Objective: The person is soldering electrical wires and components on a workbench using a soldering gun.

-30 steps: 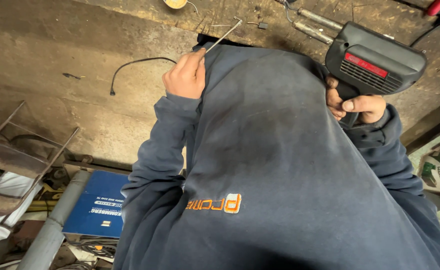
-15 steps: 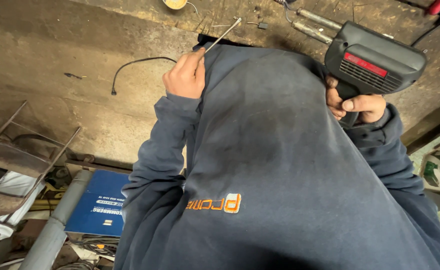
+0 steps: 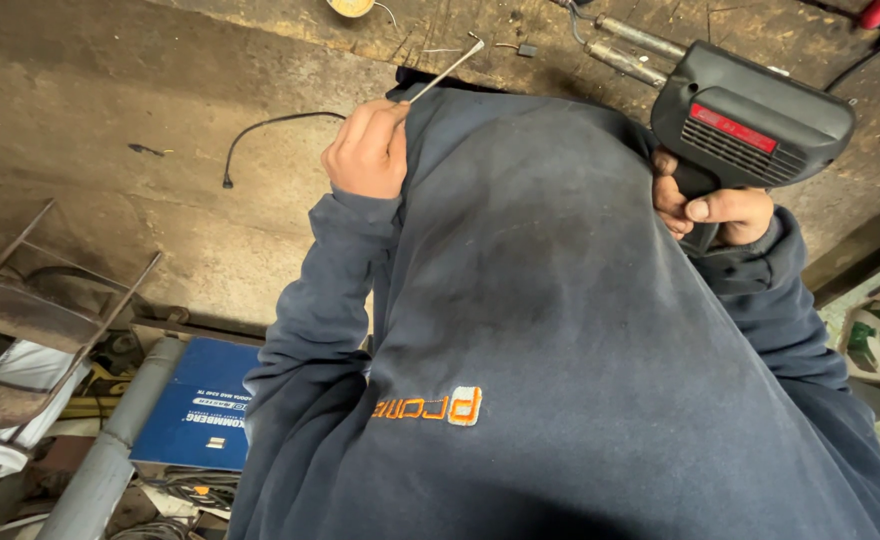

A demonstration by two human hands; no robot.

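Black pistol-grip soldering gun [image 3: 750, 125] is clenched in right hand [image 3: 712, 207], above the worn wooden workbench [image 3: 160, 150]; left hand [image 3: 368, 150] pinches thin solder wire [image 3: 445, 72], feeding its tip forward.

Dark navy sweatshirt [image 3: 580, 330], orange embroidered emblem [image 3: 430, 407]

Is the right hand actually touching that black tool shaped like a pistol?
Touching. The head view shows the right hand wrapped around the grip of the black pistol-shaped tool.

head cam | looks steeply down over navy sweatshirt [image 3: 580, 330] | close | workbench [image 3: 160, 130] beyond left hand [image 3: 368, 150] | single view
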